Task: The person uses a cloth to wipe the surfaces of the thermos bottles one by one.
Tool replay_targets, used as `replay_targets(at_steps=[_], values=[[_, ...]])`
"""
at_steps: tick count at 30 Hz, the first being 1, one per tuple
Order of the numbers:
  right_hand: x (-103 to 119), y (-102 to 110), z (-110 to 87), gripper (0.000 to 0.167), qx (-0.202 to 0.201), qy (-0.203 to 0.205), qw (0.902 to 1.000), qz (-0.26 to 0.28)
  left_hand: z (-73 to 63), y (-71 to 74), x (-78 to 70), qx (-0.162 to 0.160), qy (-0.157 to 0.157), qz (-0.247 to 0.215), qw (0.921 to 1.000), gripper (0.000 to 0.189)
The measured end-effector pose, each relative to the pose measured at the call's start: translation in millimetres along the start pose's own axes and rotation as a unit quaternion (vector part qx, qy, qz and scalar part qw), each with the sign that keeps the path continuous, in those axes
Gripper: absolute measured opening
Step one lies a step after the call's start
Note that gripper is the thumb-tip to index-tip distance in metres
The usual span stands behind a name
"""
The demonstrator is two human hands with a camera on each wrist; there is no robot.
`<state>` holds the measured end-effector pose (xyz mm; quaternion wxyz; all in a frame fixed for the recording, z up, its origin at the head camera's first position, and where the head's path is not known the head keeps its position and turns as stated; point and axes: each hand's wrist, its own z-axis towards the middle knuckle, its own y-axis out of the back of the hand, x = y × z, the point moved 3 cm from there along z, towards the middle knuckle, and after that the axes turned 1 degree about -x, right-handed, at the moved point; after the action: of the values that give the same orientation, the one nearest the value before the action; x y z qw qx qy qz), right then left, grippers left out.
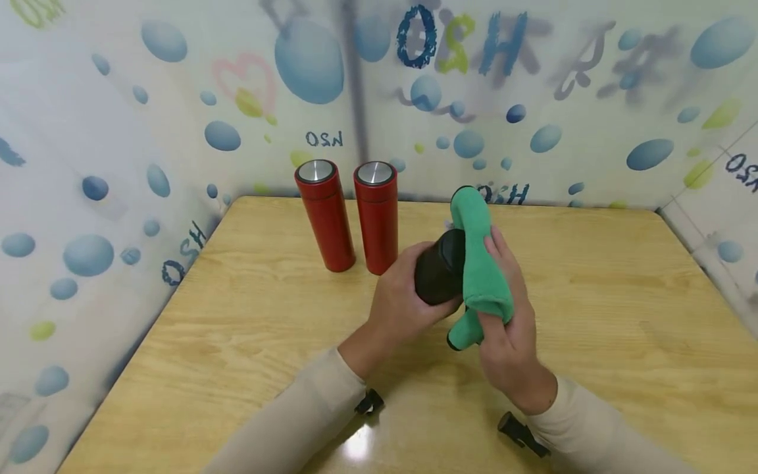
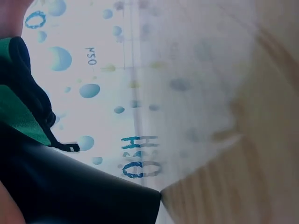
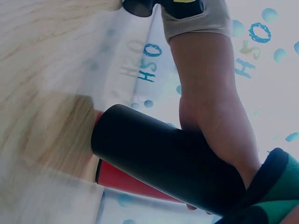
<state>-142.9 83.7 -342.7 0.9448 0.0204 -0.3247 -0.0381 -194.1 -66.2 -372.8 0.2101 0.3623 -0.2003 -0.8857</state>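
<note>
My left hand (image 1: 403, 289) grips a black thermos bottle (image 1: 438, 276), which is held tilted above the table. With my right hand (image 1: 512, 329) I hold a green cloth (image 1: 482, 263) with dark edging against the bottle's end. Part of the cloth hangs below, between the hands. The right wrist view shows the black bottle (image 3: 159, 158) lengthwise, with the left hand (image 3: 224, 135) wrapped round it. In the left wrist view, the cloth's dark edge and small loop (image 2: 67, 147) lie over the bottle (image 2: 93, 184). The cloth hides the bottle's far end.
Two red thermos bottles (image 1: 324, 217) with silver-topped lids stand upright on the wooden table (image 1: 237, 342), left of and beyond the hands. Dark devices (image 1: 370, 401) sit at both wrists. A white wall covering (image 1: 177, 118) with blue spots rises behind the table.
</note>
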Motion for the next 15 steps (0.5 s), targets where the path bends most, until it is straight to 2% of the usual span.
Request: replay_targets(at_steps=[6,10,13,15], values=[[7.9,-1.2,1.6,0.054,-0.016,0.084,0.9935,-0.075,-0.5,0.6,0.1,0.002,-0.028,-0.017,0.9995,0.077],[19.9,-2.3,3.7,0.046,-0.051,0.159,0.979,-0.117,-1.1,-1.4,-0.1,0.007,-0.059,-0.011,0.9982,0.08],[28.9,-3.4,6.8,0.037,-0.08,0.209,0.9671,-0.122,-2.1,-2.6,-1.1,0.019,-0.073,-0.008,0.9972,0.08],[31.2,-5.2,6.8,0.035,-0.086,0.23,0.962,-0.12,-4.1,-2.7,-1.4,0.024,-0.075,-0.011,0.9969,0.079]])
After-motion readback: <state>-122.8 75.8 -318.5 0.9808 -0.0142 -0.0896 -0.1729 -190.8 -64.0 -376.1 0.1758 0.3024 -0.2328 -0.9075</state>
